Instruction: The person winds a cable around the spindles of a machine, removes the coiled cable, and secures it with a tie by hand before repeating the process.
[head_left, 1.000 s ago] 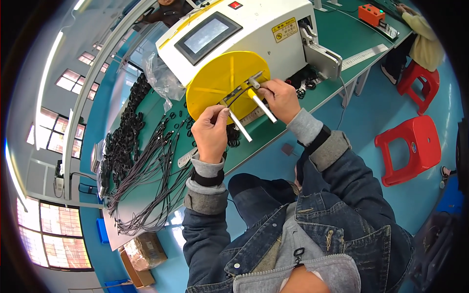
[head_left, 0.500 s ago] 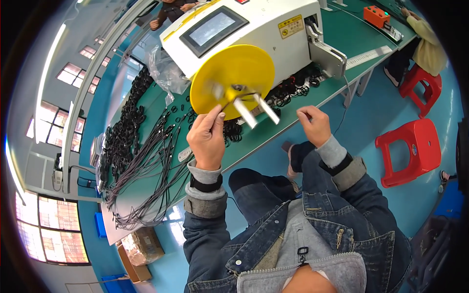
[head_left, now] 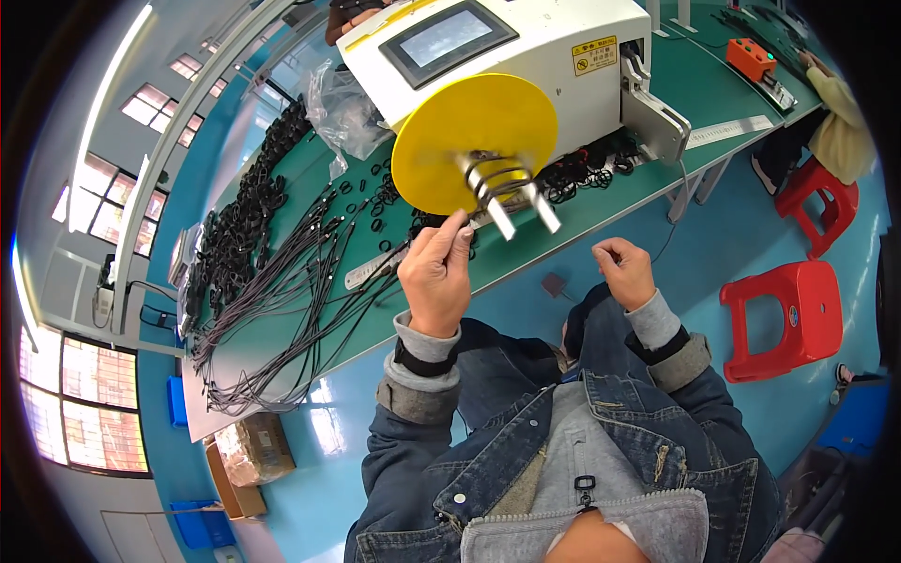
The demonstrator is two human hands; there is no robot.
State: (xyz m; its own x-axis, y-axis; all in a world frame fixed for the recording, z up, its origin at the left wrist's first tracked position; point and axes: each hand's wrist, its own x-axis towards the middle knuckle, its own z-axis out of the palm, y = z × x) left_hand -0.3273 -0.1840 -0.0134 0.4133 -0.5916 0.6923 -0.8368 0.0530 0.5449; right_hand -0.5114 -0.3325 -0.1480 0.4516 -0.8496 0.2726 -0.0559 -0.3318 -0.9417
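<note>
A yellow disc [head_left: 441,131] on the front of a white machine [head_left: 563,80] carries two silver prongs [head_left: 499,218]. Around the prongs lies a thin black cable [head_left: 511,178], wound in several loops and partly blurred. My left hand [head_left: 436,286] is closed in a pinch just below the disc's lower edge, and the cable runs toward its fingertips. Its tail end is hard to make out. My right hand [head_left: 626,272] is held in the air past the table's front edge, right of the prongs, with curled fingers and nothing visible in them.
Long loose cables [head_left: 291,310] and a heap of black coiled cables [head_left: 235,235] cover the green table's left side. A clear plastic bag [head_left: 347,113] lies beside the machine. Red stools [head_left: 798,319] stand at right, near another person [head_left: 845,122]. An open carton [head_left: 249,460] is on the floor.
The cable now wraps the prongs in several loops, where before it stretched from my left hand to them. The prongs are blurred in both frames. The whole view has shifted slightly.
</note>
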